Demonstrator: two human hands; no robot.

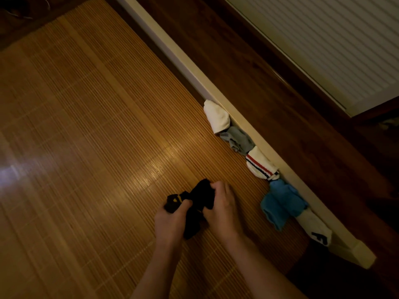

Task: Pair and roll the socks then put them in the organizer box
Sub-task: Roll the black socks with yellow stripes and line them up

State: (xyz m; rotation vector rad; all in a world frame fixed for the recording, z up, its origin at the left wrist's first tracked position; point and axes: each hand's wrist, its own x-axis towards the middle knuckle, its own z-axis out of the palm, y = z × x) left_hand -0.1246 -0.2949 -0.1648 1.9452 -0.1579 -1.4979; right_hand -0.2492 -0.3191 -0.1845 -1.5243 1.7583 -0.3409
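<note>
Black socks (pixel 200 196) with a small yellow mark lie bunched on the bamboo mat (pixel 86 137). My left hand (pixel 171 220) grips their left end and my right hand (pixel 222 209) grips the right part. Along the pale board (pixel 244 124) lies a row of sock bundles: a white one (pixel 217 116), a grey one (pixel 238 140), a white one with red and dark stripes (pixel 260 162), a blue one (pixel 281 202) and a white one with a black logo (pixel 316 230). No organizer box shows plainly.
Beyond the pale board runs dark wooden floor (pixel 269 83). A white ribbed panel (pixel 334 39) fills the top right corner. A dark cable (pixel 26 9) lies at the top left beyond the mat.
</note>
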